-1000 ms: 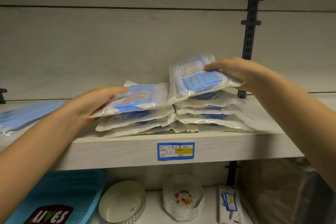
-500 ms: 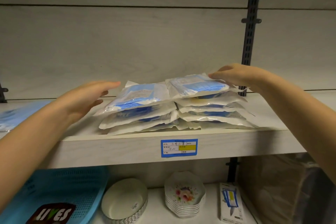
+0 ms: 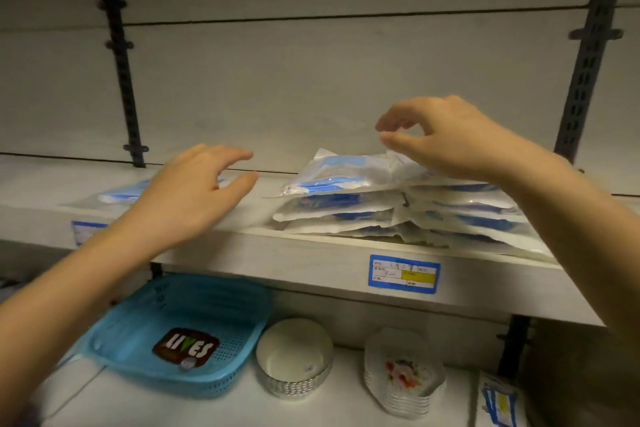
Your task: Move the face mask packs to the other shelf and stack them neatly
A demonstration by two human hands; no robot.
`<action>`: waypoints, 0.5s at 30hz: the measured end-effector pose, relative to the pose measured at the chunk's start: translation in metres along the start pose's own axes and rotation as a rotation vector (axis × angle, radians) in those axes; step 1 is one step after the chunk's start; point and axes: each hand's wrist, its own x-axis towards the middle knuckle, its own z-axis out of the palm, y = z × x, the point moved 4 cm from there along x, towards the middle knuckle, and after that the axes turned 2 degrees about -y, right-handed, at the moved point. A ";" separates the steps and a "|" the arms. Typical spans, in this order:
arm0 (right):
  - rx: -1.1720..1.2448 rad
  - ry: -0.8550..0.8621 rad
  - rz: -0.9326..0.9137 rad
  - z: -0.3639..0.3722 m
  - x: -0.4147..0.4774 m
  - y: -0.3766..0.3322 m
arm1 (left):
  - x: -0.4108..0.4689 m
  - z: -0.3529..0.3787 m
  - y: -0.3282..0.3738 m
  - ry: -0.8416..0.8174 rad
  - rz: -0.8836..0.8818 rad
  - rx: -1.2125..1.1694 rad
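Two bare forearms, sleeveless, no jewellery

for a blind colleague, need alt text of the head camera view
Two bare hands hover open over a shelf: the right hand just above two side-by-side stacks of face mask packs, the left hand beside them, in front of a loose pack. Below sit a blue basket, a round tin and stacked floral plates.
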 end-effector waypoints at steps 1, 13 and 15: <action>0.017 0.000 -0.044 0.004 0.000 -0.011 | -0.009 -0.005 -0.003 0.013 -0.013 0.038; 0.208 -0.099 -0.512 0.070 -0.006 -0.148 | -0.121 -0.065 -0.054 0.106 -0.312 0.290; 0.223 -0.110 -0.548 0.081 -0.002 -0.169 | -0.136 -0.074 -0.064 0.110 -0.355 0.315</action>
